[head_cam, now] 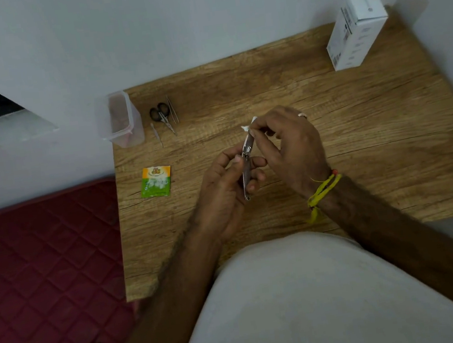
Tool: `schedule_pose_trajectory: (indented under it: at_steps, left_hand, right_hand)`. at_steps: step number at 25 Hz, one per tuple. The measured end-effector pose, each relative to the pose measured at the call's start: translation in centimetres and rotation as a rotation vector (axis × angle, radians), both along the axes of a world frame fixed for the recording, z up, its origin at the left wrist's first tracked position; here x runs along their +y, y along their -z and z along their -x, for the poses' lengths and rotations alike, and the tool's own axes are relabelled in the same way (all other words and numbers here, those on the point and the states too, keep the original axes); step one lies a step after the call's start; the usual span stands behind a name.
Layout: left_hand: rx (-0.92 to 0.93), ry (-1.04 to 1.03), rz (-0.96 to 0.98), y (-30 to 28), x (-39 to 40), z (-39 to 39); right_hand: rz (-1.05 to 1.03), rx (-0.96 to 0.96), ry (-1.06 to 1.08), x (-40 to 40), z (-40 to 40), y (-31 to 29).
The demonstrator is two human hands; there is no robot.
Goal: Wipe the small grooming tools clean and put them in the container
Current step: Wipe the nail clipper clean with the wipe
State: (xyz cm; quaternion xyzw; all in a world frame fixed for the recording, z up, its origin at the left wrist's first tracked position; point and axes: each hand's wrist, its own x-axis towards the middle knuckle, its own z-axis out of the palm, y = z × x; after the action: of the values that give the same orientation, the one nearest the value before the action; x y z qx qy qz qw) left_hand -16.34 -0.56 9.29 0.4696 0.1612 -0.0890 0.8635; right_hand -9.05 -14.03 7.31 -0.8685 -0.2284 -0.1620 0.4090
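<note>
While the left hand [225, 183] holds the nail clipper [247, 168] upright over the worktop [344, 132], its fingers curled round the lower half, the right hand [288, 146] pinches a small white wipe [248, 126] against the clipper's top end. Both sets of fingers are closed on what they hold, and the two hands nearly touch.

Well off to the left of the left fingers, and farther from the person, lie the tools yet to be handled: scissors [161, 115], tweezers [173, 110] just beside them, and a thin pick [156, 134]. The clear container [120, 119] stands just left of those, at the worktop's edge, and looks empty, though I can't be sure. A green sachet [156, 181] lies nearer, left of the left hand.

To do this wipe well, I'd judge the left grip should stay firm and low so the blade end stays exposed, while the right fingers draw the wipe along the metal and into the lever hinge, turning the clipper to reach each face. Pads should keep clear of the cutting edge. Only then does it belong in the container.
</note>
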Motion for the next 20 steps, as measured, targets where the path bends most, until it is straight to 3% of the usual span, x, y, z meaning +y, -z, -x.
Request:
schedule_pose_trajectory:
  at_steps: [9,20]
  left_hand:
    - [-0.001,0.105,0.022,-0.26,0.56,0.25]
    - [-0.030,0.054,-0.029,0.06,0.38,0.11]
  right_hand:
    - [-0.110,-0.004,-0.056,-0.40,0.11,0.21]
    - [-0.035,-0.003,-0.083,-0.43,-0.06,0.35]
